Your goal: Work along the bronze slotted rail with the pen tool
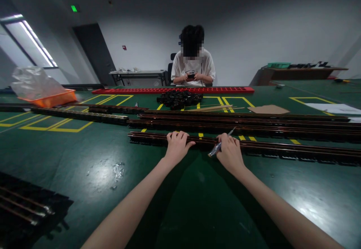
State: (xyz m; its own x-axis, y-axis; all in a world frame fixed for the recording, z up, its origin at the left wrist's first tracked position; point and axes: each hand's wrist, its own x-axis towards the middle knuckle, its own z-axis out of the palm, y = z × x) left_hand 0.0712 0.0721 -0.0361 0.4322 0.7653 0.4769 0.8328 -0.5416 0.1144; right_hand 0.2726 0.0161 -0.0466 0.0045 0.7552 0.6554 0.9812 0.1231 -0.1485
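Note:
A long black strip with copper-coloured rods point(282, 150) lies crosswise on the green table in front of me. My left hand point(176, 147) has its fingers curled over the strip near its left end, the thumb pointing right. Farther right, my right hand point(230, 152) is closed around a slim silver tool with a pointed tip point(216, 149) and rests against the same strip. The tool slants up to the right, its tip showing above the knuckles; its exact kind is unclear. Similar black strips point(282, 130) lie just beyond.
A pile of black parts point(180, 99) sits before a long red rack point(172, 90). Thin sticks point(214, 108) and brown cardboard point(269, 109) lie nearby. An orange basket point(56, 98) holds plastic bags. Another strip point(25, 204) lies near left. A person point(207, 63) sits opposite.

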